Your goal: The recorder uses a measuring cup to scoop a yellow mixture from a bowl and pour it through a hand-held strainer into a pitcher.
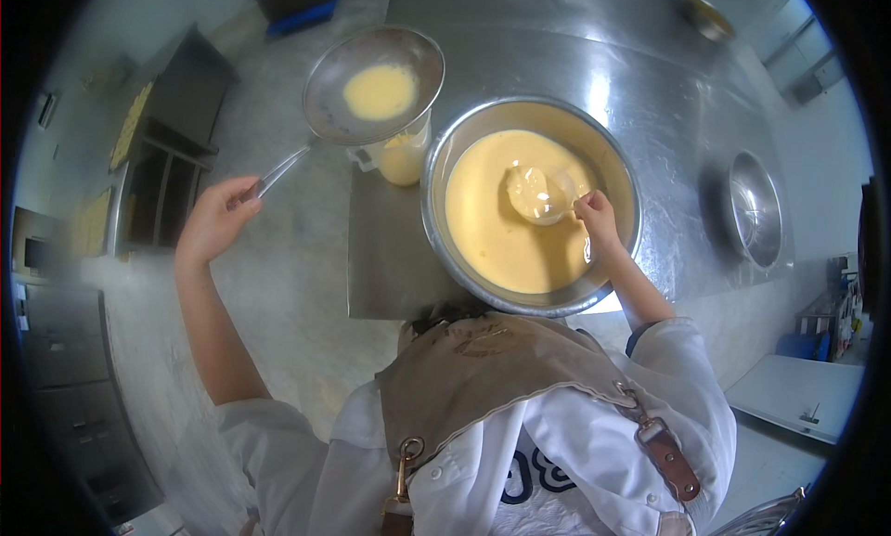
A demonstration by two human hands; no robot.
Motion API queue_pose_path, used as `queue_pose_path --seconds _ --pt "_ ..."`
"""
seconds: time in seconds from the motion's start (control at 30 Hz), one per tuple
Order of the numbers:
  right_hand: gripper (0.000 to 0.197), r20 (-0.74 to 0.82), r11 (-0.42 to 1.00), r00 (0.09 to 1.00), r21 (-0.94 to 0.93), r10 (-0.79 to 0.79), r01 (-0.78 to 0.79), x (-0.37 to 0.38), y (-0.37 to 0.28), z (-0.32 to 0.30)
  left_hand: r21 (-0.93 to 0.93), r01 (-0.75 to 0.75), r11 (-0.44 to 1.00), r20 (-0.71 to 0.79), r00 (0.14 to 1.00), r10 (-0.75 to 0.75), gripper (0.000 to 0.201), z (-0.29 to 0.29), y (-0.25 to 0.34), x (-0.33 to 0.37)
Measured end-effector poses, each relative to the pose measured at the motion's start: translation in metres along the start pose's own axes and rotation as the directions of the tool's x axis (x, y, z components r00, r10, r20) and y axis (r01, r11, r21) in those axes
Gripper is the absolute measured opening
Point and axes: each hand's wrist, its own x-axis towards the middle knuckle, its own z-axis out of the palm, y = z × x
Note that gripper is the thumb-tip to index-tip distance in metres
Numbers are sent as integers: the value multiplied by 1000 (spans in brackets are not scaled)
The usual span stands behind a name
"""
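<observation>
My left hand (219, 219) is closed around the metal handle of a round strainer (325, 95). A pool of pale yellow liquid lies in the strainer, which sits over a clear plastic jug (403, 163) with more of the yellow mixture inside. To the right stands a large steel bowl (626, 179) holding smooth yellow liquid (483, 234). Inside that bowl, my right hand (597, 217) grips a clear measuring cup (546, 193) by its handle. The cup is at the liquid's surface and has yellow liquid in it; how deep it dips I cannot tell.
The bowl and jug stand on a steel table (529, 49), the jug near its left edge. At the right is an empty steel bowl (756, 209), and a gold-coloured pan (710, 18) sits at the far right. A steel rack (176, 137) stands left, across the floor.
</observation>
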Motion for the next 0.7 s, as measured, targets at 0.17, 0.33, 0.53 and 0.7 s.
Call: queue_pose_path --seconds 0.17,0.33,0.53,0.7 --pt "14 197 939 980 338 -6 -63 -4 -6 -3 -9 -18 1000 -15 1000 18 26 1 2 -2" --pt "14 210 900 975 434 -72 -27 -4 -44 -6 -15 -25 1000 47 999 26 28 -3 4 -4" --pt "13 267 893 958 448 -106 -26 -7 -116 -18 20 -40 999 31 999 39 26 -2 -1 -4" --pt "10 251 895 962 445 -108 -15 -2 -174 -15 -6 -50 999 7 999 50 23 2 -4 -4"
